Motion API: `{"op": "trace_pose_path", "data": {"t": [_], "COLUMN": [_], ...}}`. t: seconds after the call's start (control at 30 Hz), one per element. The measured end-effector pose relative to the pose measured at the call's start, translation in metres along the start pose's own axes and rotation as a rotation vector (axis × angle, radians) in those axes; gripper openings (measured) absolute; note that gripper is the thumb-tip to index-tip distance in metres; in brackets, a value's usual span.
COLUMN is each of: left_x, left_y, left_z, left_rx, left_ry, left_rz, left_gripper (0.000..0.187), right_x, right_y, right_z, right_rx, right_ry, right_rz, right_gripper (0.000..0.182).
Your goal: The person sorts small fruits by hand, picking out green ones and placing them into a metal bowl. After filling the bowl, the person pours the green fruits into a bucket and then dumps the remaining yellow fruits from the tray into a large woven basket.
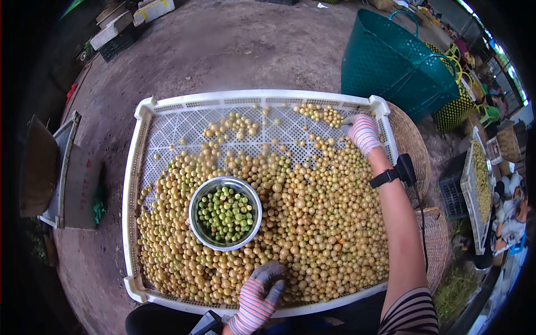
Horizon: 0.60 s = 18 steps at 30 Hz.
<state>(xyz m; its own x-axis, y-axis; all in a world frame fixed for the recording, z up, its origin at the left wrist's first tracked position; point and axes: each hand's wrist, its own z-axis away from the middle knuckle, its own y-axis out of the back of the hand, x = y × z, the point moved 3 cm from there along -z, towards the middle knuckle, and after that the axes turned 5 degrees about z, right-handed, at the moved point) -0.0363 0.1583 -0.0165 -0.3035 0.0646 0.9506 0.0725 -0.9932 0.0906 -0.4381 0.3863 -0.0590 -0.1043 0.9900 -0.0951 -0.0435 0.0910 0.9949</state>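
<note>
A white plastic tray (129,223) with a mesh floor holds a thick layer of round yellow-brown fruits (335,223). On them stands a round metal bowl (194,226) with green fruits (225,215) in it. My left hand (261,296), in a striped glove with grey fingertips, rests on the fruits at the tray's near edge; its fingers are apart and nothing shows in them. My right hand (362,133), gloved alike, is at the far right corner beside a small cluster of fruits. Its fingertips are bent down and what they hold, if anything, is hidden.
Behind the tray's right corner stands a green woven basket (385,61). Wicker baskets (413,145) lie under its right side. Farther right are another fruit tray (474,190), a black crate (453,187) and a person (509,220). Foam boxes (151,11) lie at the back left.
</note>
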Motion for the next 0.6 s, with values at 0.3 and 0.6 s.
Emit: {"op": "trace_pose_path", "data": {"t": [0.3,0.6], "left_x": [-0.021,-0.002], "left_y": [-0.001,0.004], "left_z": [0.002,-0.001], "left_rx": [-0.001,-0.016], "left_ry": [-0.02,-0.055], "left_rz": [0.026,-0.061], "left_gripper": [0.029,0.028], "right_x": [-0.021,-0.052], "right_y": [-0.005,-0.038], "right_z": [-0.03,-0.046], "right_rx": [-0.155,0.04], "right_ry": [-0.106,0.164], "right_rz": [0.192,-0.236], "right_gripper": [0.026,0.027]}}
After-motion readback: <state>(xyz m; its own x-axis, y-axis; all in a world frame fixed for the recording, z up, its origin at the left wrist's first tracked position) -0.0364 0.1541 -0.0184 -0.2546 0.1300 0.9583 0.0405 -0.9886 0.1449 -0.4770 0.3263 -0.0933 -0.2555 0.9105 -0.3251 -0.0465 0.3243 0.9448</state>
